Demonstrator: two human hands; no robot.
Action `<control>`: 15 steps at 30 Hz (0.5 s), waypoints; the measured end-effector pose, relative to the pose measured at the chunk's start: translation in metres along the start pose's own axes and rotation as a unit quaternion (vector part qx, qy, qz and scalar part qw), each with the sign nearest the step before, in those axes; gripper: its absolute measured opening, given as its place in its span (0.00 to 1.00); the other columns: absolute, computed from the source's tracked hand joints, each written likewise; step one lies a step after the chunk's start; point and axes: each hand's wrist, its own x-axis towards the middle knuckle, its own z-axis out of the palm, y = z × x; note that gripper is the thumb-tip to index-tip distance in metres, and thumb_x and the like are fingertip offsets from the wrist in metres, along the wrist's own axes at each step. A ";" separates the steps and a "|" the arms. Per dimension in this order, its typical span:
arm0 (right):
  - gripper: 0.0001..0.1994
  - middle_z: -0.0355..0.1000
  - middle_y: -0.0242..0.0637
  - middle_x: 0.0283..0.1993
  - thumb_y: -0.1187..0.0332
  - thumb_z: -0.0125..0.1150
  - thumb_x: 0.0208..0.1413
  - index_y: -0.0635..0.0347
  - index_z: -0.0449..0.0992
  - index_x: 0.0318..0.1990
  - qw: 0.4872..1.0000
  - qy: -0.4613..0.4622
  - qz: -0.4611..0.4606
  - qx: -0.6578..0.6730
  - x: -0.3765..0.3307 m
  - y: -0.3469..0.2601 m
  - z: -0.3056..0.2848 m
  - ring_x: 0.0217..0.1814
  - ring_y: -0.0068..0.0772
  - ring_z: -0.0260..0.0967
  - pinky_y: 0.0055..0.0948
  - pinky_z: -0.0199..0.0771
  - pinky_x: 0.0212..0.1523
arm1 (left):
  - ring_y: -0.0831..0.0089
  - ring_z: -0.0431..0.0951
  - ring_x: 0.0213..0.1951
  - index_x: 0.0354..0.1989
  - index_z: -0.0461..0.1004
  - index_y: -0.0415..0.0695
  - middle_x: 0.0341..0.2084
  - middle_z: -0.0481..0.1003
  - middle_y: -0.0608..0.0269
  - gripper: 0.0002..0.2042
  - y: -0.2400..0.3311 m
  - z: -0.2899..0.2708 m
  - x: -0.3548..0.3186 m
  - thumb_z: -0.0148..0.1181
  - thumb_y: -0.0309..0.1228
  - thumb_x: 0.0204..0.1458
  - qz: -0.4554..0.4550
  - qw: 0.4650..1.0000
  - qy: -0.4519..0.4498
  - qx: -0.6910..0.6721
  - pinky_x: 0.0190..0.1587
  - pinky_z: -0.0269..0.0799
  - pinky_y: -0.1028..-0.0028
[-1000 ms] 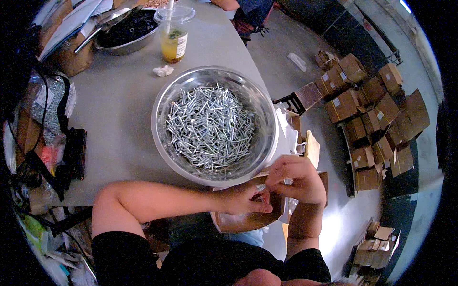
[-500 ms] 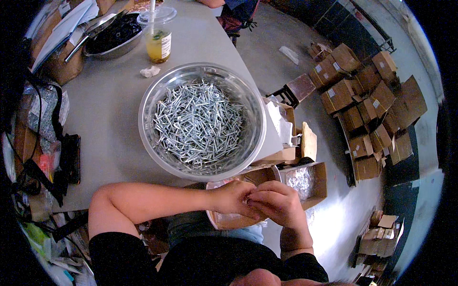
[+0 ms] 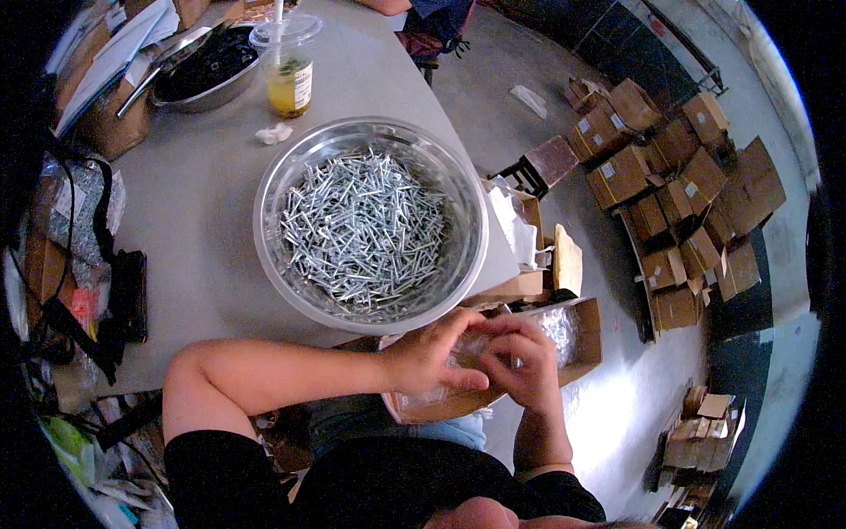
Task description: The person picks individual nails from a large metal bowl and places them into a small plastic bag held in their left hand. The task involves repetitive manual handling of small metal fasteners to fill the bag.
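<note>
A large steel bowl stands on the table's near right part, heaped with silvery screws. Just below its rim, my left hand has its thumb and forefinger spread apart. My right hand faces it, fingers bent but apart, a little blurred; I see nothing held in it. The fingertips of both hands come close together over an open cardboard box. Something clear, like plastic, shows between the hands; whether a finger touches it is hidden.
Beside my right hand a second cardboard box holds clear plastic bags. A lidded drink cup, crumpled tissue and dark-filled basin are on the grey table. Stacked cartons stand on the floor at right.
My hands, pressed together at the fingertips before, have parted and their fingers have spread. Both have shifted slightly upward toward the bowl. The screws look unchanged.
</note>
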 end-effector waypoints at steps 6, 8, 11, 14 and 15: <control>0.06 0.75 0.43 0.41 0.78 0.67 0.42 0.62 0.76 0.29 0.998 -0.026 0.050 -0.013 -0.005 -0.001 -0.010 0.43 0.42 0.74 0.34 0.74 0.44 | 0.59 0.73 0.49 0.50 0.65 0.40 0.44 0.71 0.52 0.21 -0.001 0.000 0.000 0.64 0.34 0.50 -0.010 1.000 0.014 -0.011 0.53 0.67 0.65; 0.06 0.76 0.43 0.39 0.78 0.67 0.42 0.62 0.76 0.30 0.997 -0.019 0.066 -0.043 -0.005 -0.002 -0.009 0.40 0.41 0.75 0.32 0.75 0.40 | 0.59 0.74 0.45 0.46 0.68 0.40 0.40 0.72 0.53 0.16 -0.001 0.000 0.001 0.63 0.31 0.51 -0.005 1.000 0.019 -0.015 0.49 0.68 0.65; 0.07 0.76 0.42 0.34 0.78 0.66 0.43 0.63 0.75 0.30 0.993 -0.059 0.101 0.017 -0.007 -0.009 -0.009 0.35 0.39 0.76 0.30 0.75 0.35 | 0.59 0.74 0.39 0.38 0.72 0.39 0.33 0.73 0.54 0.10 -0.002 0.000 0.001 0.61 0.30 0.51 0.000 1.000 0.019 -0.005 0.43 0.68 0.65; 0.07 0.75 0.40 0.32 0.78 0.66 0.43 0.64 0.74 0.31 0.996 -0.013 0.081 -0.025 -0.012 -0.004 0.001 0.32 0.38 0.76 0.30 0.75 0.32 | 0.59 0.74 0.34 0.32 0.73 0.38 0.28 0.73 0.54 0.07 -0.006 0.002 0.002 0.60 0.29 0.50 0.019 0.999 0.027 -0.015 0.40 0.68 0.65; 0.07 0.75 0.41 0.32 0.79 0.66 0.43 0.64 0.74 0.31 0.997 -0.015 0.073 -0.025 -0.012 -0.005 0.003 0.32 0.39 0.75 0.29 0.74 0.32 | 0.59 0.74 0.34 0.31 0.73 0.38 0.28 0.73 0.54 0.06 -0.004 0.002 0.002 0.59 0.29 0.50 0.023 0.999 0.028 -0.015 0.40 0.68 0.65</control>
